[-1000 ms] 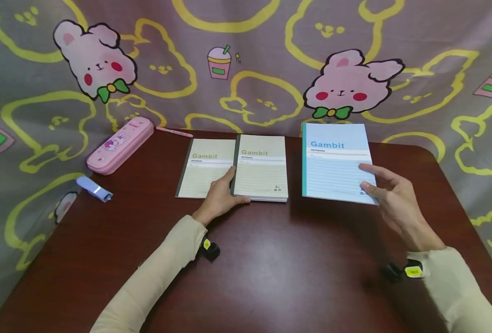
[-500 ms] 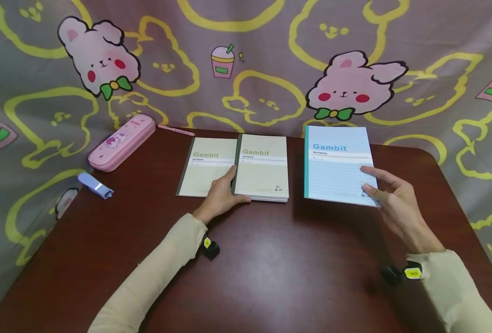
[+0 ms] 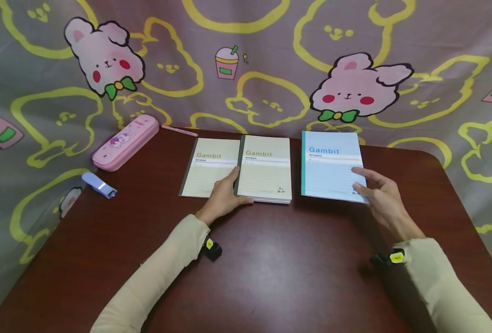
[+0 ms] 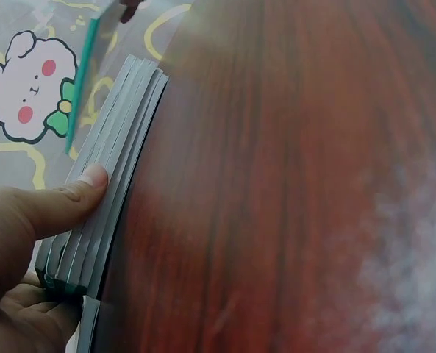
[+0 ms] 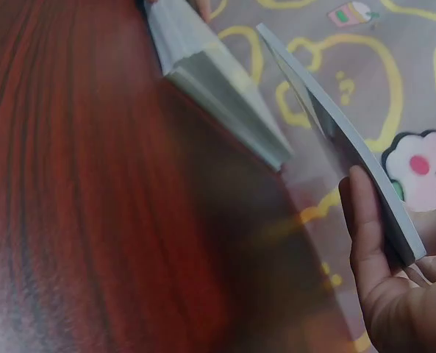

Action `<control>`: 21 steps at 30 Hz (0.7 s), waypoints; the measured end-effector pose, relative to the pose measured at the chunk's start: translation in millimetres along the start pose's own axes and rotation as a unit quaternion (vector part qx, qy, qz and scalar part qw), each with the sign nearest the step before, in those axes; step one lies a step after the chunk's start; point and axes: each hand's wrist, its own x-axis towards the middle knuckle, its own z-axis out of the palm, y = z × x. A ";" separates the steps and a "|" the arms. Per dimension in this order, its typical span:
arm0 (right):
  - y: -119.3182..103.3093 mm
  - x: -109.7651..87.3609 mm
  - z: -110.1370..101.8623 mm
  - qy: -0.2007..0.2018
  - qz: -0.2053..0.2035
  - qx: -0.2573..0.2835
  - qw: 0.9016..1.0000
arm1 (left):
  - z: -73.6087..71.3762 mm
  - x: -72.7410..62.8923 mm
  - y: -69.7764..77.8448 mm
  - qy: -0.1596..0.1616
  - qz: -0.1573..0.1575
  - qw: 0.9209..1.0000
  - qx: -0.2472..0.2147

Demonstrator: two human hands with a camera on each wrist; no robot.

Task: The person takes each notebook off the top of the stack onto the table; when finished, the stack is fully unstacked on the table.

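Observation:
My right hand (image 3: 385, 196) pinches the lower right corner of a blue notebook (image 3: 329, 162) with a teal spine. In the right wrist view this notebook (image 5: 379, 176) is raised and tilted above the table, fingers beneath it. A stack of cream notebooks (image 3: 264, 169) lies left of it. My left hand (image 3: 223, 194) grips the stack's lower left corner, the thumb (image 4: 81, 198) across the bottom edges and fingers by the dark spines. Another cream notebook (image 3: 214, 159) lies flat just left of the stack, partly hidden by the left hand.
A pink pencil case (image 3: 125, 143) lies at the back left of the brown table (image 3: 246, 277), with a pink pen (image 3: 179, 131) beside it. A light blue stapler-like object (image 3: 99, 185) is near the left edge. A patterned curtain (image 3: 267, 55) hangs behind.
The right hand has brought the blue notebook left towards the cream stack and a little lower. The left hand has kept its place at the stack. The head view has shifted slightly.

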 end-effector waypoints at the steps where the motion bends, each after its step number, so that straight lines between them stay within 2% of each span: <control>1: 3.0 1.6 0.0 0.001 0.002 -0.003 1.000 | 0.2 -0.1 -0.2 0.001 0.001 1.000 -0.002; 11: 29.8 14.4 2.2 -0.012 0.013 -0.031 0.999 | 0.6 0.0 -1.2 0.006 0.007 1.000 0.000; 13: 33.5 16.1 2.2 -0.013 0.017 -0.060 0.998 | 0.7 -0.1 -1.4 0.005 0.007 1.000 0.003; 15: 36.2 17.7 2.9 -0.011 0.010 -0.116 0.993 | 1.0 -0.3 -1.6 0.005 0.006 1.000 0.006; 17: 36.8 18.6 4.4 -0.004 -0.013 -0.207 0.978 | 1.1 -0.5 -1.7 0.004 0.005 1.000 0.006; 19: 35.0 18.4 6.9 0.007 -0.044 -0.310 0.950 | 1.4 -0.5 -1.9 0.005 0.005 1.000 0.005; 21: 32.5 17.7 10.3 0.018 -0.081 -0.396 0.915 | 1.4 -0.8 -2.5 0.005 0.004 1.000 0.006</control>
